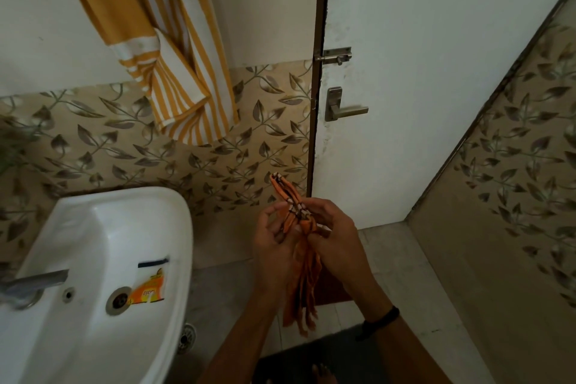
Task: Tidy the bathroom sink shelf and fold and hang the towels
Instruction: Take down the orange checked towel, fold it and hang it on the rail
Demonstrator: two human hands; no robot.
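Orange cloth held between both hands.
Left hand and right hand pinch its bunched top; the rest hangs below. Sink to their left.

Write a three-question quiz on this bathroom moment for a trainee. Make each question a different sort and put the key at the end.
1. True or false: the striped towel lies in the sink.
2. What lies in the basin beside the drain? A a toothbrush; B an orange packet; C a bar of soap.
3. Fill in: the orange cloth is held by ____ hands.

Key: 1 false, it hangs on the wall above the sink. 2 B. 3 both: the left hand and the right hand grip it.
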